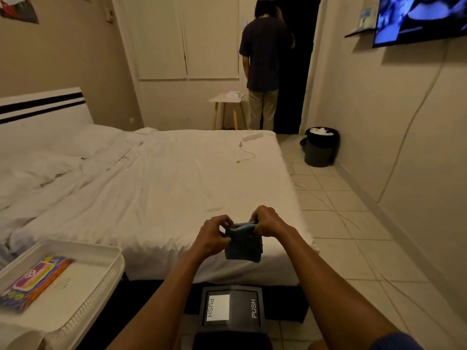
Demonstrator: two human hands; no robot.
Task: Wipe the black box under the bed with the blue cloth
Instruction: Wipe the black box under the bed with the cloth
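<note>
Premises: a domestic bedroom. Evidence: bed [161, 178] with white sheets and headboard [43, 104] at left, wall-mounted television [419, 18] upper right, waste bin [319, 147] on tiled floor [353, 223], closet doors [187, 39] at top centre.

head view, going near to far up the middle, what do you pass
black box on the floor → blue cloth held in left hand and right hand → bed → small white side table

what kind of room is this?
A bedroom, probably in a home: a bed with white sheets and headboard, a wall-mounted TV, and a waste bin on the tiled floor.
</note>
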